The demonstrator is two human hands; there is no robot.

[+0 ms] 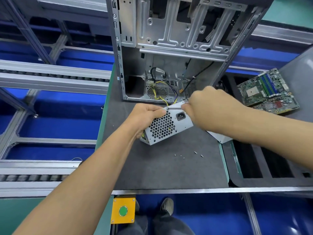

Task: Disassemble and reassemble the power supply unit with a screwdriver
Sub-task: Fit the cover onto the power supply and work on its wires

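The small grey sheet-metal power supply unit (166, 123), with its honeycomb fan grille and black mains socket facing up, sits tilted on the dark grey work mat (169, 170), just in front of the open, stripped silver computer case (169, 48). The left hand (145, 118) grips the unit's left end, fingers curled over its top edge to steady it. The right hand (208, 109), on the unit's right side, is closed around a slim steel-shafted screwdriver (175, 108), whose tip meets a screw at the unit's upper left corner; the handle is hidden in the fist. Several small silver screws (188, 155) lie loose on the mat just in front of the unit, and a green motherboard (267, 92) rests well to its right. This looks like a cover screw being turned; whether out or in I cannot tell. The next move calls for keeping the tip seated and the unit steady.
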